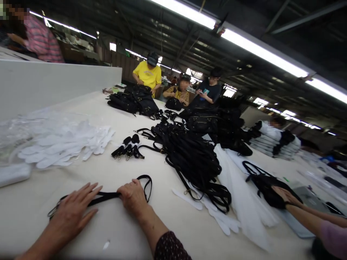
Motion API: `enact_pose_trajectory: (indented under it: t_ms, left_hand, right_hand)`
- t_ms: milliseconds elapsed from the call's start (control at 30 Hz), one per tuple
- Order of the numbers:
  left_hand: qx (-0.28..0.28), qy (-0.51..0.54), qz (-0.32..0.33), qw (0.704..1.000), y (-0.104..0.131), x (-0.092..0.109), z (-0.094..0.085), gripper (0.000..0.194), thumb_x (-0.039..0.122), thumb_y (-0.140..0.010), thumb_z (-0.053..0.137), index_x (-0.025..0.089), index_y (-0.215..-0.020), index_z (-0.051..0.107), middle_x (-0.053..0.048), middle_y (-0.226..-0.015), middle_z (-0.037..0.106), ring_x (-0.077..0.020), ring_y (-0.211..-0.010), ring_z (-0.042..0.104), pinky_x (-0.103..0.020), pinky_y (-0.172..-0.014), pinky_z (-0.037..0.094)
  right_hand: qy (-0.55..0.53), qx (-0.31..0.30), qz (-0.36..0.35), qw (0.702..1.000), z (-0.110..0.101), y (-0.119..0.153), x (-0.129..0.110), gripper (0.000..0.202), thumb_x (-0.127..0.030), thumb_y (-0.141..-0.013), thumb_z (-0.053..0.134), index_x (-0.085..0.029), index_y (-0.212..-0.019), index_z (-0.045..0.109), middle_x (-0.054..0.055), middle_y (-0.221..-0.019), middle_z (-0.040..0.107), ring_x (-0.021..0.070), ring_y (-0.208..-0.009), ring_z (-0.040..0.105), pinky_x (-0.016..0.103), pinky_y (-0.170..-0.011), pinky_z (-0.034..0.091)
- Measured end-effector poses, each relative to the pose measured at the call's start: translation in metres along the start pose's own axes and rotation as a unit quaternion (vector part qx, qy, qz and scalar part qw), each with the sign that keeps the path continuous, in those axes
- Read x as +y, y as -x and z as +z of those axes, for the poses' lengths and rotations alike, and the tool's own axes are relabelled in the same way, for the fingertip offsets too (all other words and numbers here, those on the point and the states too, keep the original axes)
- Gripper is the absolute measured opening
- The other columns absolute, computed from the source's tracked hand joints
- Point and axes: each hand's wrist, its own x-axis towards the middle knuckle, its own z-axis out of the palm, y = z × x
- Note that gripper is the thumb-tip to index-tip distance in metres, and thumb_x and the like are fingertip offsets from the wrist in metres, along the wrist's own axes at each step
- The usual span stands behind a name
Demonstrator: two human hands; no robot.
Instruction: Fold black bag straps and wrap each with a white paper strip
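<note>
A black strap (104,197) with metal clips lies across the white table in front of me. My left hand (73,206) rests flat over its left end, fingers stretched out, with a metal hook showing past the wrist side. Closed around the strap farther right is my right hand (132,196); a loop of the strap sticks out beyond it. Ahead lie several rolled black straps (128,146) with hooks. To their right is a large heap of black straps (189,155), with white shaped strips (221,216) partly under its near end.
White cut pieces (67,139) and clear plastic lie at left, near a low partition (59,83). Black bags (203,122) are piled at the back. At right, a co-worker's hands (284,196) press on a black bag (267,186). Other people stand or sit beyond the table.
</note>
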Motion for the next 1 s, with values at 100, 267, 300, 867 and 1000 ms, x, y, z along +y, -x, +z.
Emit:
enact_pose_trajectory:
  t_ms: [100, 267, 300, 867, 1000]
  left_hand:
    - [-0.04, 0.048, 0.024, 0.998, -0.025, 0.029, 0.008, 0.044, 0.037, -0.091, 0.051, 0.031, -0.134, 0.054, -0.005, -0.134, 0.064, -0.027, -0.125, 0.056, -0.047, -0.106, 0.036]
    - [-0.087, 0.131, 0.017, 0.987, -0.037, 0.028, 0.015, 0.027, 0.036, -0.093, 0.05, 0.034, -0.114, 0.068, -0.001, -0.105, 0.073, -0.0217, -0.1, 0.066, -0.038, -0.091, 0.043]
    - [-0.085, 0.137, 0.018, 0.987, -0.036, 0.025, 0.015, 0.027, 0.037, -0.093, 0.051, 0.034, -0.113, 0.068, -0.001, -0.104, 0.073, -0.0218, -0.1, 0.066, -0.038, -0.091, 0.043]
    - [-0.097, 0.155, 0.014, 0.983, -0.034, 0.018, 0.017, 0.024, 0.041, -0.093, 0.052, 0.032, -0.108, 0.069, 0.001, -0.104, 0.073, -0.0208, -0.101, 0.065, -0.037, -0.094, 0.04]
    - [-0.105, 0.159, 0.017, 0.982, -0.037, 0.018, 0.016, 0.024, 0.042, -0.093, 0.052, 0.033, -0.106, 0.07, 0.001, -0.103, 0.073, -0.021, -0.1, 0.065, -0.036, -0.093, 0.041]
  right_hand:
    - [0.004, -0.003, 0.002, 1.0, -0.001, 0.003, -0.003, 0.012, -0.027, -0.093, 0.055, -0.026, -0.103, 0.063, 0.001, -0.095, 0.072, 0.018, -0.092, 0.062, 0.04, -0.107, 0.031]
    - [-0.045, -0.03, -0.043, 0.998, -0.025, 0.019, 0.01, 0.02, -0.032, -0.091, 0.061, -0.027, -0.11, 0.062, 0.0, -0.102, 0.072, 0.016, -0.101, 0.063, 0.036, -0.108, 0.031]
    - [-0.063, -0.034, -0.059, 0.996, -0.033, 0.024, 0.017, 0.022, -0.033, -0.091, 0.061, -0.027, -0.112, 0.061, 0.0, -0.106, 0.072, 0.0149, -0.104, 0.062, 0.034, -0.107, 0.033]
    - [-0.104, -0.056, 0.032, 0.992, -0.095, 0.107, 0.09, 0.026, -0.034, -0.071, 0.08, -0.028, -0.096, 0.072, 0.001, -0.144, 0.055, 0.024, -0.135, 0.046, 0.039, -0.11, 0.038]
    - [-0.119, 0.011, 0.147, 0.982, -0.086, 0.112, 0.094, 0.009, -0.031, -0.075, 0.076, -0.025, -0.079, 0.07, 0.0, -0.126, 0.068, 0.0191, -0.116, 0.063, 0.031, -0.098, 0.047]
